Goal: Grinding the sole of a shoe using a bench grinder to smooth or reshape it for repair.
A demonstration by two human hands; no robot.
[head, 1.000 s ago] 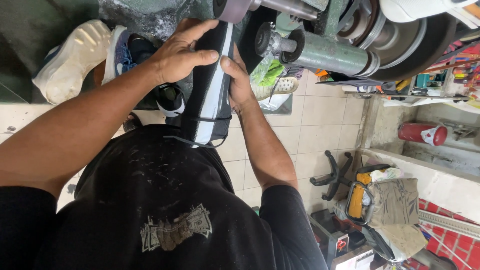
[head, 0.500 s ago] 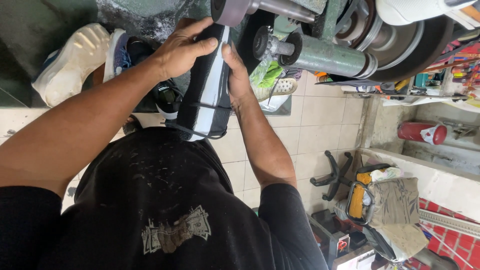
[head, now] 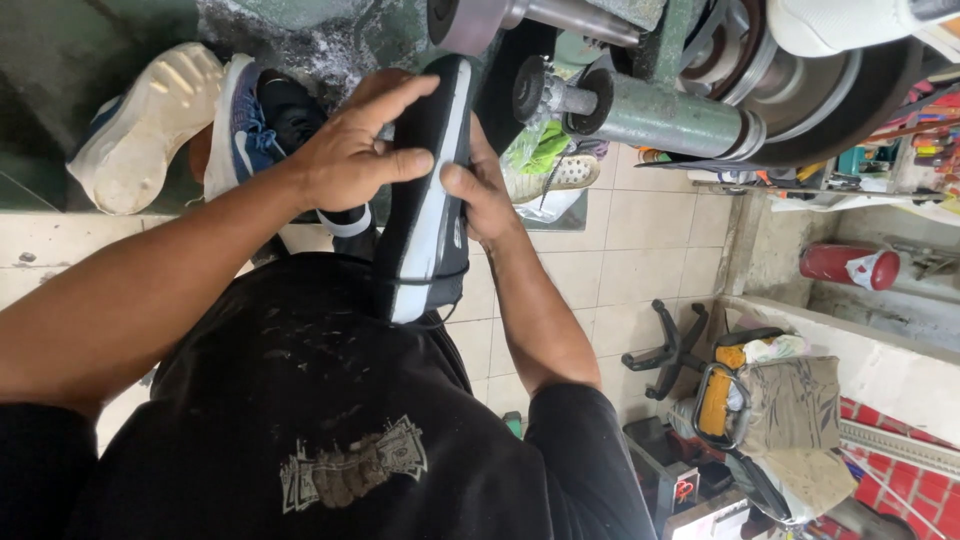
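I hold a black shoe [head: 425, 230] with a pale grey sole edge between both hands, on its side with one end pointing up. My left hand [head: 345, 155] grips its left side, fingers spread across the dark sole. My right hand [head: 485, 195] clasps the right side, thumb on the grey edge. The shoe's upper end sits just below a small grey wheel [head: 465, 22] on a machine shaft; I cannot tell whether they touch. The lower end rests against my black shirt.
A green-grey machine shaft [head: 660, 115] and a large dark wheel [head: 830, 110] stand at the top right. A white-soled shoe [head: 150, 120] and a blue sneaker [head: 250, 120] lie upper left. A red canister [head: 850, 265], a black chair base [head: 665, 345] and bags sit on the right.
The shoe sits slightly lower under the wheel than before. My left fingers have spread and shifted across the sole. Both hands keep their hold.
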